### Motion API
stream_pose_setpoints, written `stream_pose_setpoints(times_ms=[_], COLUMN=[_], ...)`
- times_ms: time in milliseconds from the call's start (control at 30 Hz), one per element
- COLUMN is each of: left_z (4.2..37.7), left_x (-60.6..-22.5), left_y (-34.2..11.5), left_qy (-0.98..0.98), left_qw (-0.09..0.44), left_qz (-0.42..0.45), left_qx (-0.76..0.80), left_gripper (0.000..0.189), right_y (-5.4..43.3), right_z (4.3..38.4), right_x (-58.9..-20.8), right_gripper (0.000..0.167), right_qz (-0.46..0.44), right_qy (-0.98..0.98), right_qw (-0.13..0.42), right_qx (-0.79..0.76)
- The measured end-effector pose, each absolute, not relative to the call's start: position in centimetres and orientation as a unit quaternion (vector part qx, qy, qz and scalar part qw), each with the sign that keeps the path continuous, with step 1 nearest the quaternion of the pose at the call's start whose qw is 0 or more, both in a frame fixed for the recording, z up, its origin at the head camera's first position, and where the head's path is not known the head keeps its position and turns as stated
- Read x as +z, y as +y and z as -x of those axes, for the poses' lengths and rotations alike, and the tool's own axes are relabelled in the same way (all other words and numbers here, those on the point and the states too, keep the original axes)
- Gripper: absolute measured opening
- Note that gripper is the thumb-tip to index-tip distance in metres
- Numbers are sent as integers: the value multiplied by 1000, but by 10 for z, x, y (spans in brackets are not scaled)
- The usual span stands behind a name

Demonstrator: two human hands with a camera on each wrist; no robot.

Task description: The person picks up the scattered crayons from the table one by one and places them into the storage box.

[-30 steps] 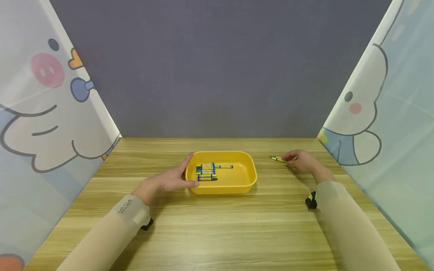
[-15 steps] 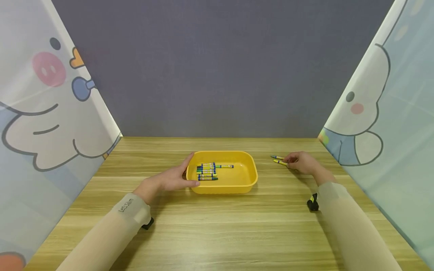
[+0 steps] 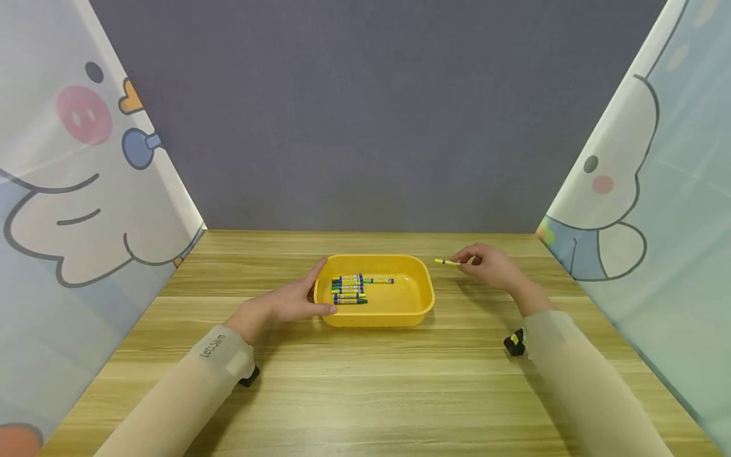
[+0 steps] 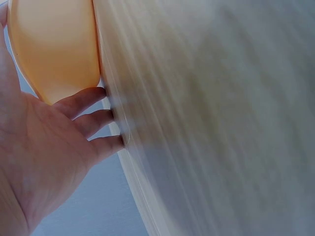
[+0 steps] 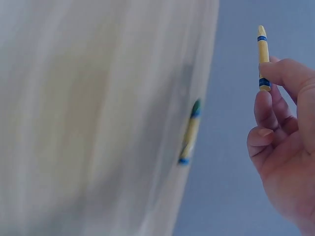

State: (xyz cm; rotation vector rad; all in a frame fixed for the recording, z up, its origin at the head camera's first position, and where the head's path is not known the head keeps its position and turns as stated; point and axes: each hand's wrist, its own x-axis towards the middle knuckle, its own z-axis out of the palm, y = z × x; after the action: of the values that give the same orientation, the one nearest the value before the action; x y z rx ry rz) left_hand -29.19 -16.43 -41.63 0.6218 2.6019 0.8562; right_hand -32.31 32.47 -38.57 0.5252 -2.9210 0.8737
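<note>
My right hand (image 3: 488,266) pinches a yellow crayon (image 3: 447,262) between thumb and fingertips, tip pointing left, just right of the tray. The right wrist view shows this crayon (image 5: 263,56) raised above the tabletop. A green-tipped crayon (image 5: 190,132) lies on the table there; in the head view the right hand hides it. My left hand (image 3: 291,301) rests against the left end of the yellow tray (image 3: 377,320), thumb over the front rim and fingers spread along the outside. Inside the tray, several crayons (image 3: 348,289) lie stacked side by side at the left.
One more crayon (image 3: 379,280) lies in the tray, right of the row. The wooden table (image 3: 365,387) extends to a dark grey panel (image 3: 365,127) at the back. Cartoon-printed curtains (image 3: 674,209) stand at both sides.
My right hand has lifted the yellow crayon off the table and moved it left toward the tray. The green-tipped one beside it stays on the table. My left hand and the tray hold still.
</note>
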Motion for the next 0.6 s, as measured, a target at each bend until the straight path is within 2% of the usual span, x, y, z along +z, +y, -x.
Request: stream_pose_setpoints(times_ms=[300,600], left_z=[291,289], left_x=[-416,-415], left_y=[-164,-165], left_qy=[911,911], left_qw=[170,168], left_qz=[-213,-215], left_qx=[310,308], left_gripper=[127,128], right_y=[274,228], right_z=[321,324], right_x=[-369,-374], right_gripper=[20,20], right_qz=[-197,-229], right_qy=[-927,-907], right_qw=[15,12], right_qx=[318,354])
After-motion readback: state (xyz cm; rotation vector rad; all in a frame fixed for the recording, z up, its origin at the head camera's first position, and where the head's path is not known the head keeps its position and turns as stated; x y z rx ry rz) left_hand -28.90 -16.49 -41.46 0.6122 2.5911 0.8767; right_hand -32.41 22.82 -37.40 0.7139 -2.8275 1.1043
